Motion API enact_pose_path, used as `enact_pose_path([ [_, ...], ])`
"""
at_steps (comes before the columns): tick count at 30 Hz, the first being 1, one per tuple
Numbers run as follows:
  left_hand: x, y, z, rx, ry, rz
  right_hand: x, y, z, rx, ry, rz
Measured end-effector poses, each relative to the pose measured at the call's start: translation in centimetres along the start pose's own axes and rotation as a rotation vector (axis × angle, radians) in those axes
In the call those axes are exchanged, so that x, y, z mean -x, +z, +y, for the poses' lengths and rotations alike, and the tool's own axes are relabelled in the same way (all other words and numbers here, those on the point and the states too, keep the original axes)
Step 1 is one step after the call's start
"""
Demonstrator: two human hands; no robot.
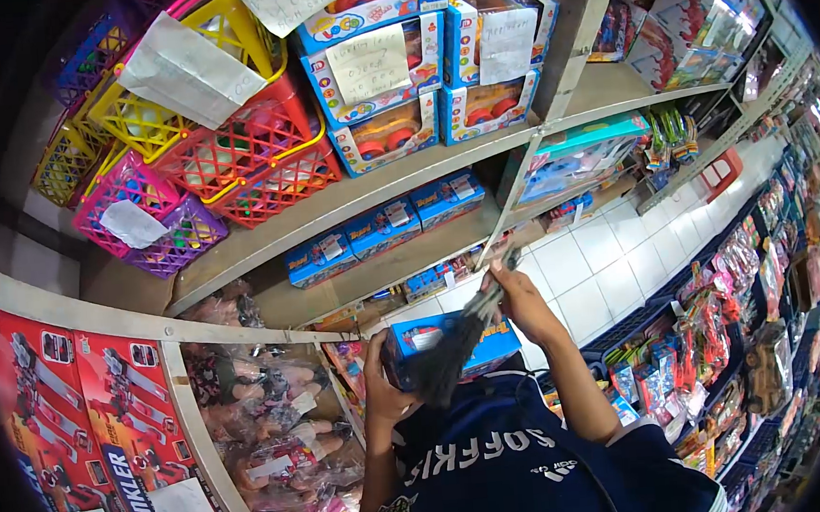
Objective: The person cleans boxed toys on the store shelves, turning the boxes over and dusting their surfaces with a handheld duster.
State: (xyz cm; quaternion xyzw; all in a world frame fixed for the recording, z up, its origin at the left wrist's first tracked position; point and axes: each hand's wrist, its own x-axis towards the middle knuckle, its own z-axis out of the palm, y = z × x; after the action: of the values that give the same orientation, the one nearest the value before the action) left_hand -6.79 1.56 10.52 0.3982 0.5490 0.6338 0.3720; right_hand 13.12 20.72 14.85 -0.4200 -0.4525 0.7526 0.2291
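One blue toy box (498, 346) lies toward five o'clock, clamped in your left hand (381, 388); your right hand (522, 303) grips a dark duster (447, 356) crossing its face. You seem to be dusting; next likely calls for steady support.
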Motion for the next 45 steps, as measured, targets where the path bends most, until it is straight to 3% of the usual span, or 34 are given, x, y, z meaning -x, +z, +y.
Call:
enact_pose_path([
  [2, -0.3, 0.7, 1.8, -0.092, -0.045, 0.004, -0.1, -0.2, 0.2, -0.043, -0.094, 0.154],
  [4, -0.2, 0.6, 1.0, -0.054, -0.071, -0.013, -0.2, -0.7, 0.1, -0.054, -0.057, 0.165],
  [6, 0.0, 0.5, 0.6, -0.09, -0.039, -0.003, -0.3, -1.0, 0.2, 0.0, -0.003, -0.006],
  [10, -0.5, 1.4, 0.7, -0.015, -0.094, -0.05, 0.1, -1.0, -0.3, -0.024, -0.076, 0.185],
  [12, -0.4, 1.7, 0.6, -0.003, -0.119, -0.06, 0.0, -2.1, 0.0, 0.065, -0.057, 0.139],
  [16, -0.1, 2.2, 0.3, -0.081, -0.107, -0.035, 1.2, -2.3, -0.8, -0.067, -0.119, 0.172],
  [18, 0.0, 2.5, 0.3, -0.16, -0.003, -0.033, 1.2, -4.3, -0.9, -0.055, -0.115, 0.157],
  [22, 0.2, 4.8, 1.5, -0.032, -0.006, 0.011, 2.9, -8.0, -2.0, -0.016, -0.009, 0.103],
  [25, 0.1, 6.6, 2.5, 0.016, -0.06, 0.014, 3.2, -13.0, -1.0, 0.067, -0.116, 0.303],
  [28, -0.1, 8.1, 1.7, -0.007, -0.054, -0.032, 5.2, -17.6, -1.9, 0.151, -0.047, 0.237],
  [31, -0.2, 10.2, 1.1, -0.077, -0.071, -0.038, 6.3, -20.5, -1.8, 0.045, -0.149, 0.381],
  [37, -0.9, 15.8, 1.2, -0.138, -0.023, -0.089, 7.0, -26.9, -1.1, -0.052, -0.135, 0.41],
  [40, -0.8, 18.5, 1.2, -0.073, -0.066, -0.107, 7.2, -29.7, -1.1, -0.058, -0.153, 0.419],
  [42, -0.6, 20.2, 1.2, -0.051, -0.089, -0.103, 7.3, -31.3, -1.1, -0.237, -0.084, 0.355],
  [45, -0.5, 22.5, 0.9, 0.045, -0.074, -0.072, 7.3, -32.9, -1.1, -0.31, -0.104, 0.457],
])
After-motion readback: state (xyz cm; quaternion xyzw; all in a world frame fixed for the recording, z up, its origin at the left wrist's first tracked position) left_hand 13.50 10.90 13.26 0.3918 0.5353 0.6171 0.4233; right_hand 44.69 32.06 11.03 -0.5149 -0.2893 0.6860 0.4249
